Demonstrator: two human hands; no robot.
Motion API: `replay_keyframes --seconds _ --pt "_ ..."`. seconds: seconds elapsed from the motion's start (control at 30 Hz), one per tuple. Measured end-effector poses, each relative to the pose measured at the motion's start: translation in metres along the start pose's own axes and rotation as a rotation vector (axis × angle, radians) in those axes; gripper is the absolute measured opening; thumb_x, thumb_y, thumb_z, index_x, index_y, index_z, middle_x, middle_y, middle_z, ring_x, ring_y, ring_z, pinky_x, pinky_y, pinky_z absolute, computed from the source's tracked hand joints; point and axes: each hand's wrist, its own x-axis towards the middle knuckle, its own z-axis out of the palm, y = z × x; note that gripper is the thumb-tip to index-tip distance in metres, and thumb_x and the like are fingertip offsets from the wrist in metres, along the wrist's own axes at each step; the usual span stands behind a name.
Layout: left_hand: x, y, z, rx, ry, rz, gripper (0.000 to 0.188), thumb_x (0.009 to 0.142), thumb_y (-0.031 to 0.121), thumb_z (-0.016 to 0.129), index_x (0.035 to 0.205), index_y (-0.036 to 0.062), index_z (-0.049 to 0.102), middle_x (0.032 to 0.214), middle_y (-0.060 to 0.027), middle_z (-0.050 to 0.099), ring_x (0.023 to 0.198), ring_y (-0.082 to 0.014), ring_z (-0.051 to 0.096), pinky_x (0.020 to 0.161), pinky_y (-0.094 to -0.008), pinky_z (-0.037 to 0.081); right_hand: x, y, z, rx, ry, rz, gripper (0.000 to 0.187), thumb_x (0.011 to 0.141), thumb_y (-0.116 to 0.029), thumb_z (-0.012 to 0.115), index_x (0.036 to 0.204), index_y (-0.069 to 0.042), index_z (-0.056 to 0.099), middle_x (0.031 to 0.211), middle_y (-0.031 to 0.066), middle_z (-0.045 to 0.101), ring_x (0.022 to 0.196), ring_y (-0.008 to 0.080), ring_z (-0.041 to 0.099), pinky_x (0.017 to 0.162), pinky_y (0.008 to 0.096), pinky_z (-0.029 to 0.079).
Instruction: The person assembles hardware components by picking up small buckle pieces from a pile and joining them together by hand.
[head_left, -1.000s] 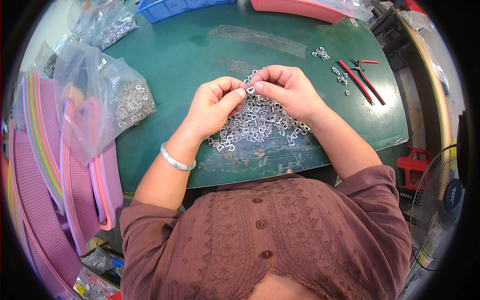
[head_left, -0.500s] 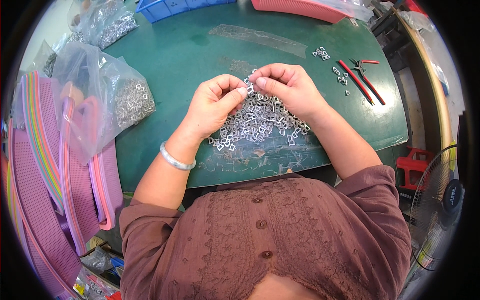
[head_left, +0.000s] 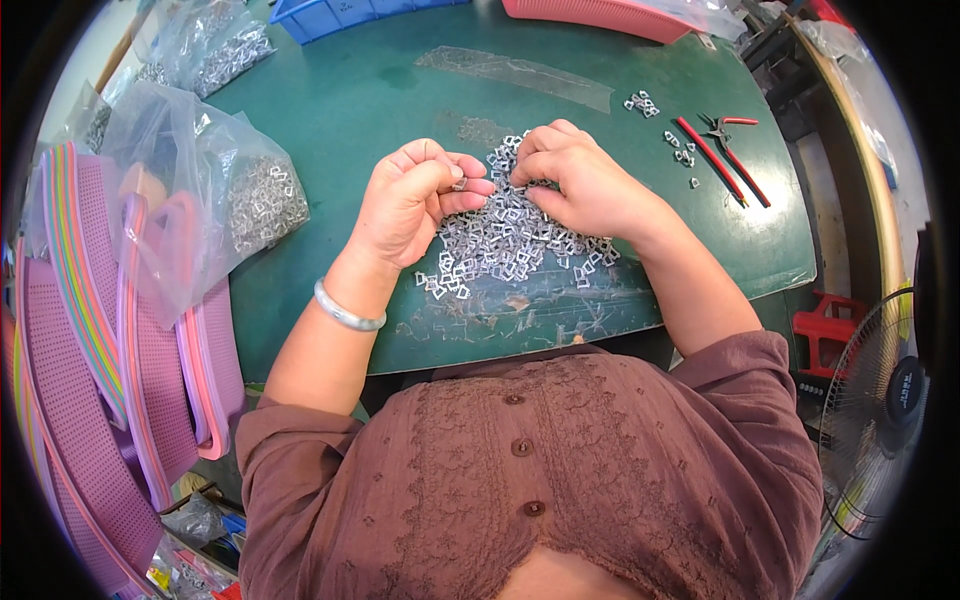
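A green table (head_left: 360,100) fills the view, its near edge scuffed and scratched where it meets the person's chest. At the far left, off the table's side, lean pink perforated trays (head_left: 90,400) with striped edges; the stack is too overlapped to count. On the table's left part lie two clear bags (head_left: 200,200) of small metal clips, one near the trays and one further back by the corner. A blue bin (head_left: 330,12) and a pink tray (head_left: 600,12) sit at the far edge. A strip of clear tape (head_left: 520,68) lies on the bare green stretch between the far edge and the hands, the largest free area.

The left hand (head_left: 410,205), a silver bangle (head_left: 345,310) on its wrist, is curled with thumb and fingers pinched on one small clip. The heap of clips (head_left: 510,245) lies in the middle of the table, just below and between both hands; there are far too many to count. The right hand (head_left: 585,185) is bent over the heap's upper right, fingertips closed down among the clips; whether it grips one I cannot tell. The two hands nearly meet above the heap.

Right of them lie a few loose clips (head_left: 642,102) and one pair of red-handled pliers (head_left: 725,155), well apart from the heap. Past the table's right edge stand a red stool (head_left: 825,335) and a fan (head_left: 875,400).
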Motion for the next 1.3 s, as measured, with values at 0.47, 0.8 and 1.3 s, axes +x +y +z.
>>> replay_keyframes --seconds 0.47,0.8,1.3 --pt "-0.004 -0.009 0.018 0.525 0.030 0.025 0.009 0.080 0.009 0.055 0.085 0.0020 0.055 0.069 0.0026 0.051 0.053 -0.0025 0.043 0.047 -0.0149 0.035 0.005 -0.005 0.000 0.596 0.019 0.327 0.014 0.076 -0.012 0.057 0.078 0.002 0.059 0.073 0.0096 0.055 0.070 0.0189 0.053 0.062 0.0286 0.042" --pt "-0.005 -0.009 0.017 0.607 0.013 0.052 0.008 0.080 0.010 0.055 0.077 0.0027 0.058 0.061 0.0044 0.050 0.050 -0.0021 0.042 0.046 -0.0152 0.034 0.005 -0.012 0.000 0.687 0.006 0.357 0.013 0.081 -0.012 0.054 0.079 0.001 0.055 0.074 -0.0007 0.053 0.067 0.0058 0.044 0.061 0.0208 0.038" --pt "-0.007 -0.011 0.024 0.498 0.165 0.159 0.009 0.080 0.010 0.056 0.080 0.0034 0.062 0.059 0.0049 0.050 0.048 -0.0009 0.041 0.044 -0.0141 0.031 0.004 -0.013 0.003 0.991 0.041 0.496 0.018 0.080 -0.014 0.056 0.082 0.003 0.059 0.071 0.0019 0.057 0.066 0.0059 0.048 0.060 0.0206 0.041"
